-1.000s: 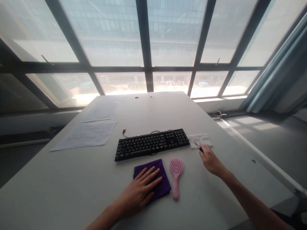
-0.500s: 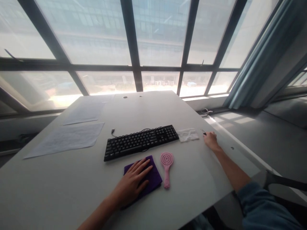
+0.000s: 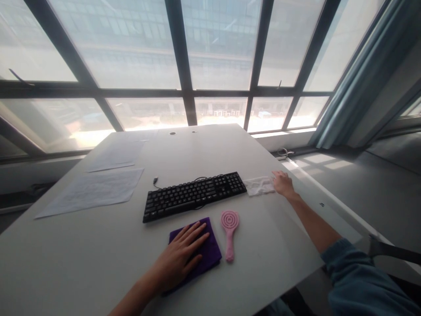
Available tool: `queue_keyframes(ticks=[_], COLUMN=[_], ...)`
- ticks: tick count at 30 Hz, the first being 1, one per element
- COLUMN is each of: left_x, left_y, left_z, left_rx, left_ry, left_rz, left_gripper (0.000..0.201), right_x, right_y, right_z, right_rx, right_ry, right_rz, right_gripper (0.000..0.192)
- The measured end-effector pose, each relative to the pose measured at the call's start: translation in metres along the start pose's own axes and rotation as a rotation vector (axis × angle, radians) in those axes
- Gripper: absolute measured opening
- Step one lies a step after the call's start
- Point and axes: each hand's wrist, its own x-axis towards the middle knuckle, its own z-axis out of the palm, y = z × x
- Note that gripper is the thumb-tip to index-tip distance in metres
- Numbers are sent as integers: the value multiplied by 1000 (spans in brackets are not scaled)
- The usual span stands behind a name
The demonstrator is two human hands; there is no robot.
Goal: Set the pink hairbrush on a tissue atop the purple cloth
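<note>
Resting flat: left hand (image 3: pixel 179 256), purple cloth (image 3: pixel 210 250).

The right hand (image 3: pixel 283 183) is now seen drawn back in to the right edge of the crumpled white plastic wrapper (image 3: pixel 259 185), fingertips touching it, where half a second ago it was further out near the table edge. The small dark tool held a second ago can no longer be made out.
</note>
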Motion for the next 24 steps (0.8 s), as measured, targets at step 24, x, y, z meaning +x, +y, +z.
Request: queue_keyframes(ticks=[24], left_x=[-3], left_y=[0], left_z=[-6], left_rx=[-72], left_ry=[-75], left_rz=[-42], left_gripper=[61], right_x=[-73], right_y=[-84], right_z=[-4], right_rx=[169], right_ry=[-113], right_rz=[-212], right_gripper=[25])
